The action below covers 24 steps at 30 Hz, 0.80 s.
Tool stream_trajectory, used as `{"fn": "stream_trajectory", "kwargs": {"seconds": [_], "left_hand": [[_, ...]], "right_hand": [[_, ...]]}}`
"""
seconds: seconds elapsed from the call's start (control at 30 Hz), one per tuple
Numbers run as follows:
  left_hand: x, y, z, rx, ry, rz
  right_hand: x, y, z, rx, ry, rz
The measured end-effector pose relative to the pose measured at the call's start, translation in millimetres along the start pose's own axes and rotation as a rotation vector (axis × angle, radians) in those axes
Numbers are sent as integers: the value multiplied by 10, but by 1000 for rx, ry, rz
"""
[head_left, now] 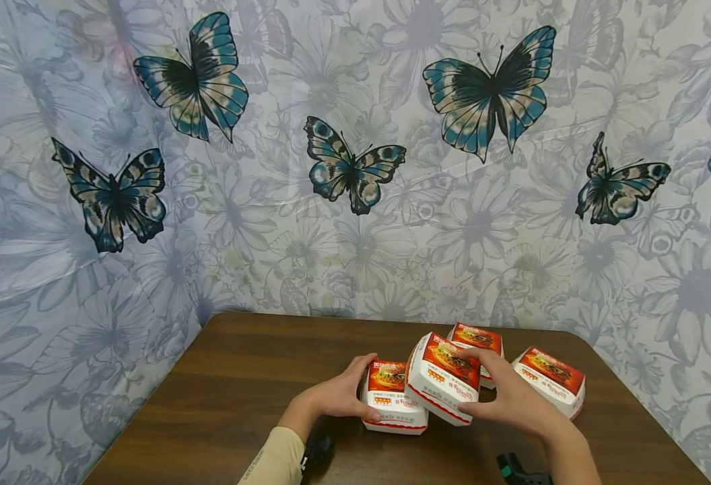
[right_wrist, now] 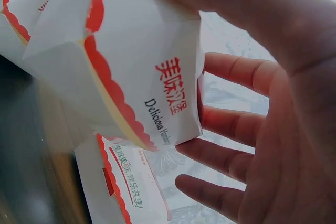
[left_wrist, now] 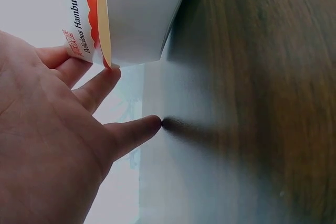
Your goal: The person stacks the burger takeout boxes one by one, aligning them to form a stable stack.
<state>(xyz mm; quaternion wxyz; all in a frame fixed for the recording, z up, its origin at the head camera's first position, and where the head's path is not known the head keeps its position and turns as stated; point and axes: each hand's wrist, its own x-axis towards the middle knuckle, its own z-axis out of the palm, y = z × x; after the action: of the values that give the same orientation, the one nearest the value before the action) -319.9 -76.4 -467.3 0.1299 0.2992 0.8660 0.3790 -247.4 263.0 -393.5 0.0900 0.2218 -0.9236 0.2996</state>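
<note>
Two white-and-red hamburger boxes are in the hands. My left hand (head_left: pixel 339 396) grips the left hamburger box (head_left: pixel 394 412), thumb on its front and fingers along its far left side; that box stands on the table. In the left wrist view, fingertips meet the lower edge of this box (left_wrist: pixel 137 17). My right hand (head_left: pixel 516 399) holds a second hamburger box (head_left: pixel 439 387) by its right side, tilted and raised, overlapping the left one's corner. The right wrist view shows the thumb on one face of this tilted box (right_wrist: pixel 134 72) and fingers at its far edge.
A third hamburger box (head_left: pixel 478 335) stands behind the tilted one, and another box (head_left: pixel 551 378) sits at the right. Small dark objects lie near the front, one (head_left: pixel 516 468) by the right wrist. The brown table (head_left: pixel 222 391) backs onto a butterfly-print curtain (head_left: pixel 355 269).
</note>
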Motion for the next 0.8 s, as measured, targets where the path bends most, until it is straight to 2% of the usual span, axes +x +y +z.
{"fn": "stream_trajectory", "kwargs": {"seconds": [0.17,0.4,0.8], "left_hand": [[-1,8,4,6,9,2],[-4,1,8,10,2,3],[-4,2,17,12,8,3]], "right_hand": [[15,-38,27,-9,11,-37],[40,-22,62,-4,4,-11],[68,-74,128,27,-6,-43]]}}
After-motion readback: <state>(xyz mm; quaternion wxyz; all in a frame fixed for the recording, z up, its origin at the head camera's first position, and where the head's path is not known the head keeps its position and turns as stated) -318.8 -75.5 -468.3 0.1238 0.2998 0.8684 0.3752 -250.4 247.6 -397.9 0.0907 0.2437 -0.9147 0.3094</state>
